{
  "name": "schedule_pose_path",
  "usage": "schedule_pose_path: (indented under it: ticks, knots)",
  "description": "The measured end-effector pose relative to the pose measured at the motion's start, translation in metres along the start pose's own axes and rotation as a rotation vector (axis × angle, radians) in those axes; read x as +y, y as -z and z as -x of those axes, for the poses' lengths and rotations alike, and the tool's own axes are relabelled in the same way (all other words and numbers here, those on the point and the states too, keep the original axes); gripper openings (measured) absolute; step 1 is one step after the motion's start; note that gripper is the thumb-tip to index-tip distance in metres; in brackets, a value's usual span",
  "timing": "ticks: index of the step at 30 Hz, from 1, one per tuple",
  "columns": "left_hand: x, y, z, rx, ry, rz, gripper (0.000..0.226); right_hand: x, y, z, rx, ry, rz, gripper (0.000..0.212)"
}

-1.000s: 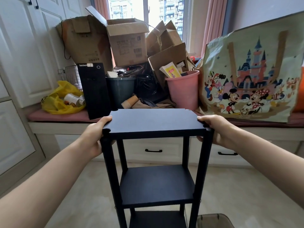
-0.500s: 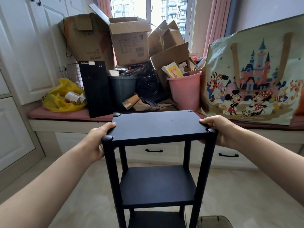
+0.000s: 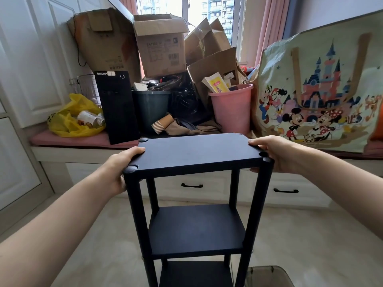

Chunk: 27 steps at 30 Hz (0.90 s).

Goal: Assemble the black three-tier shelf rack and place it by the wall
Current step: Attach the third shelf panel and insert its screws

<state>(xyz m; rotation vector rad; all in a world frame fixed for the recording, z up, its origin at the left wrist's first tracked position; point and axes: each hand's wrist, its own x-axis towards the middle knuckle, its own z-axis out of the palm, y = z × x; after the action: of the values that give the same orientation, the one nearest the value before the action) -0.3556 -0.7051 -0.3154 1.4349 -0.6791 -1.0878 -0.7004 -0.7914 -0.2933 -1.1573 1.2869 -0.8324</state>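
Observation:
The black three-tier shelf rack stands upright in front of me, its top board level, a middle board and a bottom board below, joined by round black posts. My left hand grips the top board's left edge, thumb on top near the front-left post cap. My right hand grips the right edge near the front-right post. The rack's feet are out of view.
A window seat with a pink cushion and drawers runs ahead, piled with cardboard boxes, a black computer tower, a dark bin, a pink bucket, a yellow bag and a large cartoon bag. White cabinets stand left. A translucent bin sits at bottom right.
The top board has sunk onto the posts, whose caps now show at the corners. My hands stay on its two sides, and the view has shifted a little closer.

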Motion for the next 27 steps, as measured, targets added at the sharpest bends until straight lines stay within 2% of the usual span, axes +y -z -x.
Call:
schedule_pose_path:
  ticks: [3,9,19,24,27]
  knots:
    - [0.001,-0.001,-0.002,-0.015,0.009,-0.012,0.026,0.0,0.0,-0.004,-0.005,0.032,-0.029,0.03]
    - [0.003,-0.002,-0.003,-0.024,0.031,-0.046,0.024,0.005,-0.001,-0.005,-0.008,-0.023,-0.027,0.023]
    - [-0.004,0.002,-0.003,-0.003,0.089,-0.005,0.03,0.009,-0.004,-0.003,-0.052,-0.071,-0.059,0.026]
    - [-0.032,0.007,-0.004,-0.069,0.16,0.025,0.034,0.034,-0.002,-0.003,-0.058,-0.15,-0.041,0.026]
    - [-0.035,0.009,-0.007,-0.101,0.173,0.058,0.032,0.047,-0.003,-0.011,-0.061,-0.13,-0.098,0.028]
